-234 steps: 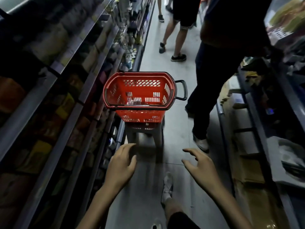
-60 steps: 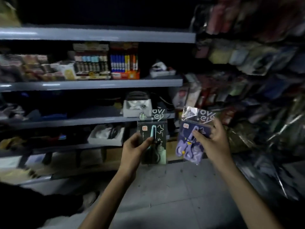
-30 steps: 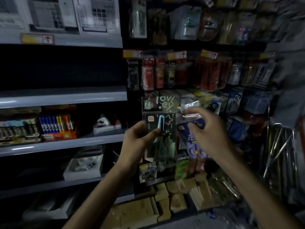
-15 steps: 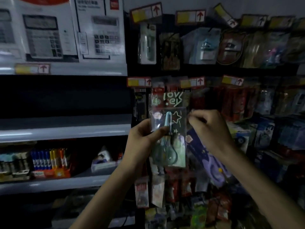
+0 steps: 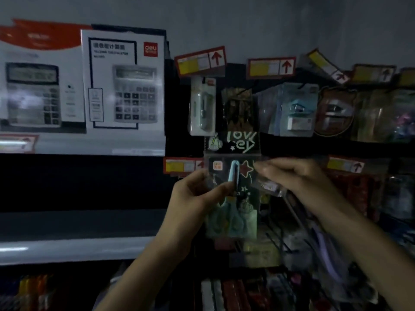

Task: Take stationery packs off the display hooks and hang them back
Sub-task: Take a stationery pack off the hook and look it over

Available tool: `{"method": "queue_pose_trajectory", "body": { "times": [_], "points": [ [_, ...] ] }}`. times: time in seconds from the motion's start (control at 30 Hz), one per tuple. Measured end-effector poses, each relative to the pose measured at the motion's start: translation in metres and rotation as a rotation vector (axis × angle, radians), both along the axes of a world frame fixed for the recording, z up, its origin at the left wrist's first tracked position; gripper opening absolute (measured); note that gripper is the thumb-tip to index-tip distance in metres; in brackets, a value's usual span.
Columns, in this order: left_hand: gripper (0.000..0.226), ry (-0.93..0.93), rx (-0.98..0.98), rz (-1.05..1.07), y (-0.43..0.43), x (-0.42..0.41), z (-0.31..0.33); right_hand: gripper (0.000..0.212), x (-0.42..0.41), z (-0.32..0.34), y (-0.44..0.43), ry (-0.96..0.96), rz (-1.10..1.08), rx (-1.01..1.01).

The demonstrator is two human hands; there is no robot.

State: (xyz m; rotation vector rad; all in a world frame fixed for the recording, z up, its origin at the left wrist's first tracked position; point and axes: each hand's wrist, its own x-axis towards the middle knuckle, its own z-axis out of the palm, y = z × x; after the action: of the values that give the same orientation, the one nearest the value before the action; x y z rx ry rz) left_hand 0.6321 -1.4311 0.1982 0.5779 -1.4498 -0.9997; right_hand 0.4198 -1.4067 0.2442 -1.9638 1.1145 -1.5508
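My left hand (image 5: 190,198) pinches the green scissors pack (image 5: 232,218) before the hooks (image 5: 278,242); my right hand (image 5: 294,176) grips the purple pack (image 5: 327,257) by its top; in this gloom I could miss a hook and drop one.

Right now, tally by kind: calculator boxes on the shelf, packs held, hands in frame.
calculator boxes: 2
packs held: 2, the green scissors pack in the left hand and the purple pack, blurred, under the right hand
hands: 2
Total: 6

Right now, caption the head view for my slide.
Left hand holds green scissors pack, right hand holds purple pack, before hanging stationery.
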Motion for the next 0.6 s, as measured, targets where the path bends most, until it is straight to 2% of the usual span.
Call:
{"method": "queue_pose_trajectory", "body": {
  "times": [0.1, 0.2, 0.33, 0.47, 0.6],
  "points": [
    [0.027, -0.032, -0.031, 0.008, -0.011, -0.017, 0.009, 0.02, -0.007, 0.009, -0.019, -0.071, 0.025, -0.017],
    [0.024, -0.037, -0.032, -0.009, -0.015, -0.032, 0.021, 0.02, -0.02, 0.016, -0.037, -0.156, 0.057, -0.013],
    [0.024, -0.045, -0.084, 0.067, -0.021, -0.047, 0.044, 0.006, -0.038, 0.03, -0.052, -0.178, -0.012, -0.038],
    [0.021, -0.016, -0.144, 0.205, -0.035, -0.064, 0.077, 0.002, -0.056, 0.051, -0.061, -0.198, -0.023, -0.03],
    [0.018, -0.059, -0.218, 0.316, -0.051, -0.079, 0.104, 0.01, -0.065, 0.068, -0.069, -0.247, -0.023, 0.024]
  ]
}}
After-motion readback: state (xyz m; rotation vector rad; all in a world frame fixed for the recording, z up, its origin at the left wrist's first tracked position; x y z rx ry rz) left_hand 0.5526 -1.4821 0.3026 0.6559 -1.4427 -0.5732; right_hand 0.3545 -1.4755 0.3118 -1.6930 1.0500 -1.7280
